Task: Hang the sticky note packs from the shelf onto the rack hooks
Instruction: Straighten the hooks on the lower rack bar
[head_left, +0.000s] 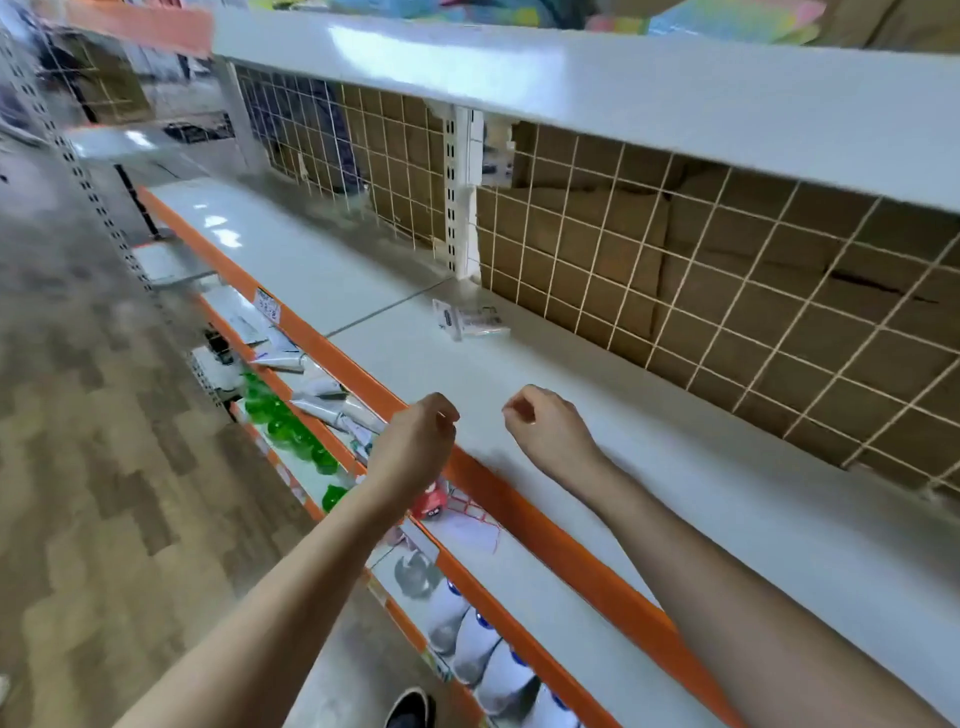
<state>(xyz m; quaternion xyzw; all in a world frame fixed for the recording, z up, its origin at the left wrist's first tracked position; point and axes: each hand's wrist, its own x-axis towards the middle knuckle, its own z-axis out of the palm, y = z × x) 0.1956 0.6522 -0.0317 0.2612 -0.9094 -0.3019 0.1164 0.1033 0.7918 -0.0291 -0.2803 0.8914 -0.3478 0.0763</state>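
Both my hands hover over the front of a white shelf (597, 415) with an orange front edge. My left hand (421, 441) has its fingers curled and holds nothing that I can see. My right hand (545, 426) is curled the same way, a hand's width to its right, also with nothing in it. A small clear pack with a white label (470, 318) lies flat on the shelf farther back, near the wire grid back panel (727, 291). Pastel sticky note packs (737, 21) sit blurred on the shelf above, at the top right.
A white upright post (460, 192) splits the wire grid, with brown cardboard behind it. Below the orange edge, lower shelves hold green bottles (280, 421), tubes (322, 400) and white bottles (483, 649). Wood-pattern floor lies to the left. A shoe (410, 709) shows at the bottom.
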